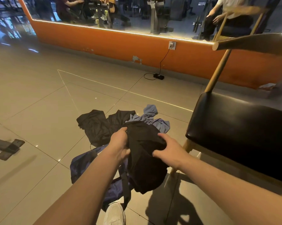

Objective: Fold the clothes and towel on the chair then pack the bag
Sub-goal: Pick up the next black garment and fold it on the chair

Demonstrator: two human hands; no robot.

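Left hand [119, 143] and right hand [168, 150] each clutch the bunched black garment [145, 163], held above the navy bag [81, 166]. The blue towel [153, 117] lies just beyond my hands. Best next: find two corners and spread it flat on the chair seat [234, 127] to my right before creasing.

A grey tiled floor [39, 95] meets an orange wall [104, 41] at twelve o'clock, below a mirror [129, 12]. At one o'clock a socket [172, 45] feeds a black cable [160, 65]. A white shoe [115, 213] shows at six o'clock.
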